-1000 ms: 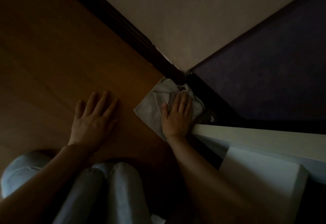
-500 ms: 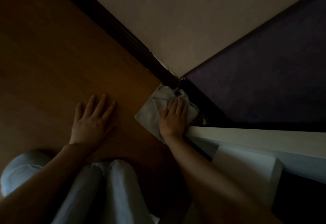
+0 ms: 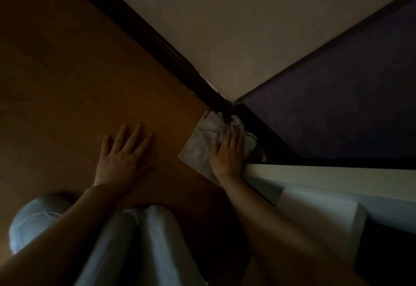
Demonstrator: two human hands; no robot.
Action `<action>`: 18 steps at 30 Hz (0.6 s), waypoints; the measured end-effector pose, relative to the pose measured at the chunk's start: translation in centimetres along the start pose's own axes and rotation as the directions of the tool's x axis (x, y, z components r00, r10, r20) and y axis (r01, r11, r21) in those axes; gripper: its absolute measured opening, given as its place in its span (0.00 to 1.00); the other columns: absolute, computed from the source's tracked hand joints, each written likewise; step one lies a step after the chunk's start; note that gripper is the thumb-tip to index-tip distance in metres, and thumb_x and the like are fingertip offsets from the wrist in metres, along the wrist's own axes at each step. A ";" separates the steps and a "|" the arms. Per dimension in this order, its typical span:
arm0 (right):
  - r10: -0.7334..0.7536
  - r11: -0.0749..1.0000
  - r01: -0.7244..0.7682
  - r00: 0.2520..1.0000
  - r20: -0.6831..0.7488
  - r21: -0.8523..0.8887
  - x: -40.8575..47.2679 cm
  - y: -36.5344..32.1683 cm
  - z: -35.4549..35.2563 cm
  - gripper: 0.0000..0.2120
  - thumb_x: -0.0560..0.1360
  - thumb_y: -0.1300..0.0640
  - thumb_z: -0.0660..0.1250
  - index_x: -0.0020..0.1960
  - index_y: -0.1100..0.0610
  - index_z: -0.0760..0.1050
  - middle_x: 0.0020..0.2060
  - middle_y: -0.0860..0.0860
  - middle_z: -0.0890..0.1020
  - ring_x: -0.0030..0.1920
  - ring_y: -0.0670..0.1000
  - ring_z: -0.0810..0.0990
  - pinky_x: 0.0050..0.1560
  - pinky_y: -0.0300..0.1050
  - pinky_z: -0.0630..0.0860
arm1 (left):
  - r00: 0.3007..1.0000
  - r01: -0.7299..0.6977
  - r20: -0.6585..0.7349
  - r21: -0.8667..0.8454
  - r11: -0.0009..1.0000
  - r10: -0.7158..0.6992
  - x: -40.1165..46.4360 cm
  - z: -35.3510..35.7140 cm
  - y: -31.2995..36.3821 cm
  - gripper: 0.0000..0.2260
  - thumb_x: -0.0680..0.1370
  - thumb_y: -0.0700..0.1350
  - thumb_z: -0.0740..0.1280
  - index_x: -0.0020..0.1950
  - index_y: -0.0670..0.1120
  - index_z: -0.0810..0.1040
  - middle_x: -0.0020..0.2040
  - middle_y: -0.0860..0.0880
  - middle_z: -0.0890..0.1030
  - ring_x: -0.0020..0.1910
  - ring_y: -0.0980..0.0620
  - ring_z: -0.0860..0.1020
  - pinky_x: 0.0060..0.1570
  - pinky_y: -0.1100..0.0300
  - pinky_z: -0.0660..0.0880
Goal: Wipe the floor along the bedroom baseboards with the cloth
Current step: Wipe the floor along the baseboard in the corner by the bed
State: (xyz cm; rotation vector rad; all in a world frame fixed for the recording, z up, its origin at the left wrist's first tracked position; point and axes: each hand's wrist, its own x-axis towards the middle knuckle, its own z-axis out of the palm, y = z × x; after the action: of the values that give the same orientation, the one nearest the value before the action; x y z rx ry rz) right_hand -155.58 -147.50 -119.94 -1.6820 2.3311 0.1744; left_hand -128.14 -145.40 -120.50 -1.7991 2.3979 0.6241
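The brown wooden floor [image 3: 67,87] runs up to a dark baseboard [image 3: 157,40] at the room's corner. A pale crumpled cloth [image 3: 202,144] lies on it in that corner, under the flat right hand [image 3: 228,153]. The left hand [image 3: 122,159] rests flat on bare boards nearby.

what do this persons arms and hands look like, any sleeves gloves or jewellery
Both forearms are bare up to the frame edge, with no sleeve in view. The left hand and the right hand wear no gloves, and no ring, watch or bracelet shows in this dim light. Pale light-blue trousers cover the legs.
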 end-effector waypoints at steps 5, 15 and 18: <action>0.040 0.997 -0.036 0.996 -0.074 0.063 -0.6 0.5 0.7 0.36 0.80 0.37 0.47 0.78 0.58 0.42 0.78 0.58 0.51 0.77 0.56 0.51 0.76 0.54 0.53 | 1.000 -0.010 -0.030 0.000 1.000 0.010 0.0 0.5 -0.2 0.31 0.78 0.65 0.55 0.77 0.51 0.62 0.77 0.43 0.61 0.74 0.36 0.60 0.66 0.32 0.59; 0.068 0.955 -0.034 0.992 -0.106 0.294 -1.6 -2.4 0.9 0.36 0.78 0.50 0.61 0.79 0.57 0.48 0.77 0.55 0.58 0.76 0.53 0.57 0.74 0.49 0.58 | 0.999 -0.011 -0.045 -0.010 1.000 0.010 0.0 0.9 -0.1 0.32 0.76 0.64 0.49 0.77 0.51 0.61 0.78 0.43 0.60 0.75 0.37 0.57 0.67 0.32 0.56; -0.275 0.961 0.278 0.952 -0.136 0.004 -2.9 -0.8 1.0 0.30 0.75 0.55 0.62 0.76 0.56 0.60 0.74 0.53 0.65 0.75 0.53 0.61 0.75 0.53 0.53 | 0.999 -0.010 -0.053 -0.023 1.000 0.009 -0.1 1.0 -0.1 0.32 0.76 0.64 0.50 0.77 0.51 0.61 0.78 0.44 0.59 0.75 0.37 0.56 0.68 0.32 0.55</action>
State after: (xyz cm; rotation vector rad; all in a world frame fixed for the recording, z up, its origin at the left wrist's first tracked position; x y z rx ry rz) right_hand -153.81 -144.83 -120.01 -2.0422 2.1444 -0.0216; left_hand -128.20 -144.98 -121.43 -1.8375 2.4441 0.6152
